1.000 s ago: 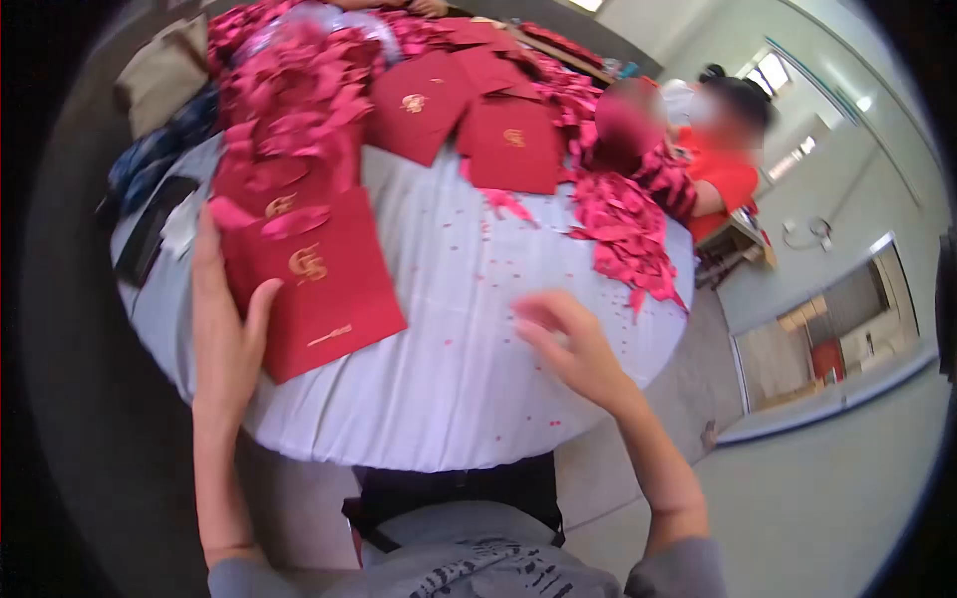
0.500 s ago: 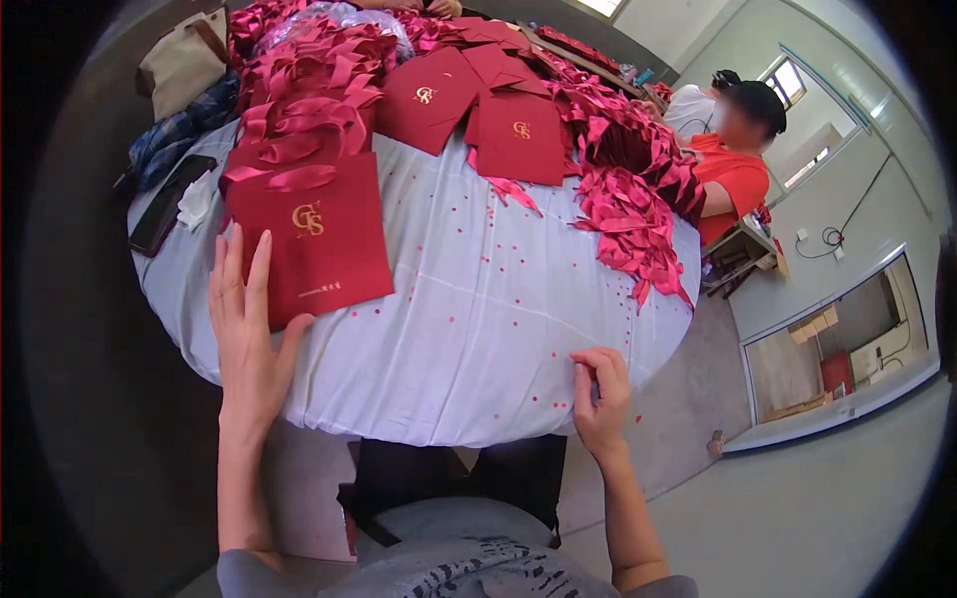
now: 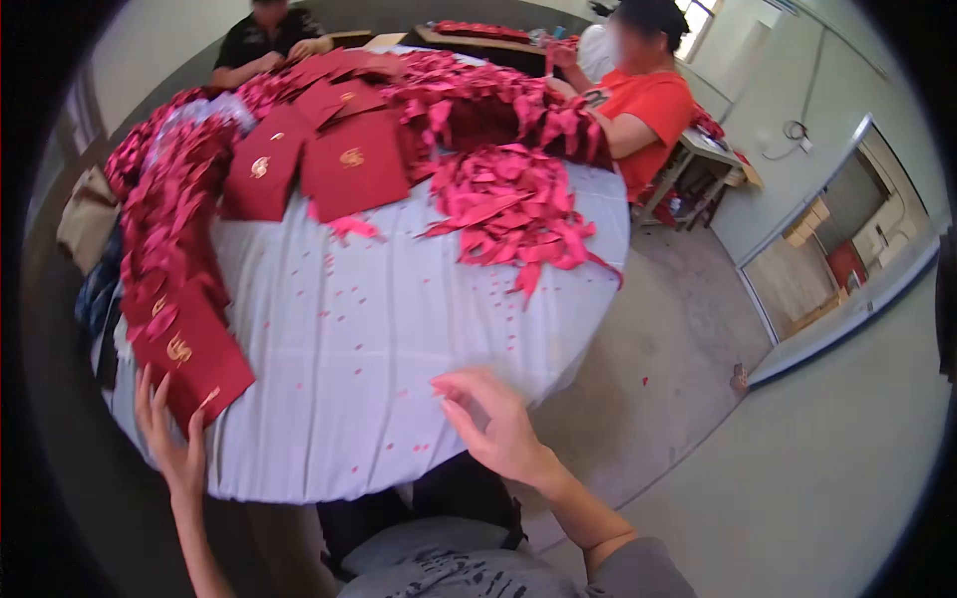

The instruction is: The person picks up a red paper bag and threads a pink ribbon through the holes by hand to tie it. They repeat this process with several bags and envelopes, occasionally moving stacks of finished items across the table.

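At the near left of the table, a dark red paper gift bag (image 3: 207,361) with gold lettering lies at the end of a row of bags with pink ribbon handles (image 3: 164,214). My left hand (image 3: 174,444) rests at the bag's near end, fingers spread and touching its edge, not gripping it. My right hand (image 3: 498,424) hovers over the table's near edge with nothing visible in it. Its fingers are loosely bent, the thumb a little apart, and slightly blurred. Beyond it lies a heap of pink satin ribbons (image 3: 513,214).
More red bags (image 3: 354,164) lie flat mid-table on the white cloth (image 3: 289,419), which is sprinkled with small red dots. A person in an orange-red shirt (image 3: 648,105) works at the right; another in black (image 3: 261,45) sits across. A beige bag (image 3: 88,214) stands at far left.
My view has turned to the right, so the table appears shifted left. My right hand has moved inward over the table. My left hand remains at the near end of the red bag.
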`<state>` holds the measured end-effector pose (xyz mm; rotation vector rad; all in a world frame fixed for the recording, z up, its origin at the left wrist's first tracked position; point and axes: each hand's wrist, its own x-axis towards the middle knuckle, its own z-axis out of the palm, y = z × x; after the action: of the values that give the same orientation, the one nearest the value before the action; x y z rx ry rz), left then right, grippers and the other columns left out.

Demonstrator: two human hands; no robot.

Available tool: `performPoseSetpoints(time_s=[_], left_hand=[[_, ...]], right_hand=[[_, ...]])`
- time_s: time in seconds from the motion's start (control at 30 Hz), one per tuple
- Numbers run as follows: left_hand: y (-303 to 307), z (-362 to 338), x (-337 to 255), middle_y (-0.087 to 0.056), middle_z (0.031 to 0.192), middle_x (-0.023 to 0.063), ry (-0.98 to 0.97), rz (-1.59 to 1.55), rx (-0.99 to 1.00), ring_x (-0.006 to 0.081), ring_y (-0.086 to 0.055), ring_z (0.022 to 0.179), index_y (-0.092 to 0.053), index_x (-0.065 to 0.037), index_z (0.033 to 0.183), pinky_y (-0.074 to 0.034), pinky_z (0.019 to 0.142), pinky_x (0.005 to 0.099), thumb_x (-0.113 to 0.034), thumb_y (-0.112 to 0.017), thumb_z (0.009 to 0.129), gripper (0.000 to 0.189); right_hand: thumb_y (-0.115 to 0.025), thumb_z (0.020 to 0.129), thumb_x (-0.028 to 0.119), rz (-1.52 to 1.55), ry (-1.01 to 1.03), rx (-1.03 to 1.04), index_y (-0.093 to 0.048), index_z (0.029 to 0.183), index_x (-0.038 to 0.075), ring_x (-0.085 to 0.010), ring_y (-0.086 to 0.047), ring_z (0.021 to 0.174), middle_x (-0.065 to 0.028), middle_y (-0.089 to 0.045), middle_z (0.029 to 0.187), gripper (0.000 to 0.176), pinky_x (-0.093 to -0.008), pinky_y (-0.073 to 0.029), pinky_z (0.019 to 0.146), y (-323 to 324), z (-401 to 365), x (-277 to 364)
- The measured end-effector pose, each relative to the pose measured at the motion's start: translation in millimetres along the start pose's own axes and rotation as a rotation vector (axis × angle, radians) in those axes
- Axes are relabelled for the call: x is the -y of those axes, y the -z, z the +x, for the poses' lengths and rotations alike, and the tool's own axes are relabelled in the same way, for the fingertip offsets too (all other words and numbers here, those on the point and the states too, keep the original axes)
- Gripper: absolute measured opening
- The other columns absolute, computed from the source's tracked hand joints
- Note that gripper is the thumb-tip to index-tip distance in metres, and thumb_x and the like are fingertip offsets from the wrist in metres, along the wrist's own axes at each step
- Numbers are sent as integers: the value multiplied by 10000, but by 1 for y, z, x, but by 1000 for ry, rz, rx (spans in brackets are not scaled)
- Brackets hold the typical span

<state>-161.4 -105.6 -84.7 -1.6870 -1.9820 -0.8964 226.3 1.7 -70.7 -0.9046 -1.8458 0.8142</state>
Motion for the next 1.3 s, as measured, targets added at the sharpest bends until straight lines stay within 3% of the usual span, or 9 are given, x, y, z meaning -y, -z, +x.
performPoseSetpoints(time_s=[0.07, 0.13, 0.27, 0.3, 0.47, 0.63, 0.7, 1.07, 1.3], left_hand=[[1, -1, 2, -375, 1414, 153, 3, -3, 12, 324, -294, 1349, -503, -47, 1263, -220, 1110, 426, -38, -635, 760, 520], [-2, -5, 17, -370, 1420, 154, -2, -14, 40, 326, -299, 1346, -489, -47, 1281, -216, 1106, 430, -65, -619, 777, 521], [-14, -11, 50, -342, 1429, 184, -63, 28, 38, 345, -302, 1335, -463, -25, 1305, -223, 1099, 440, -196, -569, 867, 482], [8, 14, -19, -504, 1282, 181, -116, 22, -57, 385, -451, 1201, -574, -70, 1195, -356, 1017, 463, -430, -624, 852, 499], [15, 18, -30, -506, 1261, 213, -164, 62, -65, 400, -458, 1190, -566, -25, 1172, -360, 1013, 471, -425, -603, 867, 505], [14, 12, -23, -475, 1300, 200, -111, 61, -38, 389, -437, 1217, -545, -44, 1205, -342, 1027, 470, -380, -646, 847, 502], [-11, -13, 38, -339, 1430, 182, -27, 48, 11, 347, -301, 1336, -458, -27, 1310, -220, 1099, 442, -230, -577, 865, 503], [3, -2, -3, -410, 1387, 152, 112, -54, -62, 322, -365, 1297, -544, -62, 1223, -277, 1074, 405, -138, -652, 778, 465], [-6, -6, 10, -464, 1337, 139, 20, -58, -184, 316, -434, 1229, -608, -80, 1135, -345, 1016, 405, -266, -705, 794, 400]], right_hand=[[-576, 874, -7, 327, -232, -65, -597, 1029, -28, -103, -578, 837, -53, -589, 909, 159, -246, -477, 727, 25, 15, -14], [-565, 876, -13, -12, 1, -193, -596, 1036, -26, -111, -579, 797, -67, -587, 902, 163, -234, -472, 705, 57, 48, -37], [-584, 814, 16, -293, 273, -262, -603, 1041, -1, -283, -573, 911, -146, -588, 937, 228, -352, -456, 814, 89, 129, -77], [-590, 794, 27, -412, 368, -247, -604, 1037, 8, -318, -547, 938, -156, -578, 971, 244, -403, -444, 825, 93, 148, -90], [-633, 753, 94, -870, 258, -8, -634, 911, 50, -305, -511, 940, -114, -564, 945, 164, -402, -438, 799, 85, 181, -133], [-640, 730, 96, -857, 329, -52, -613, 821, 54, -297, -531, 881, -103, -560, 873, 104, -404, -444, 769, 70, 176, -138], [-613, 725, 103, -886, 372, -139, -585, 905, 45, -316, -535, 887, -135, -558, 900, 191, -415, -453, 760, 67, 177, -134], [-691, 693, 94, -738, 514, -108, -586, 741, 42, -321, -571, 770, -132, -579, 765, 126, -433, -454, 692, 59, 152, -64], [-646, 800, 54, -647, 122, 126, -587, 948, -13, -177, -525, 697, -91, -569, 789, 173, -277, -434, 666, 27, 76, -54]])
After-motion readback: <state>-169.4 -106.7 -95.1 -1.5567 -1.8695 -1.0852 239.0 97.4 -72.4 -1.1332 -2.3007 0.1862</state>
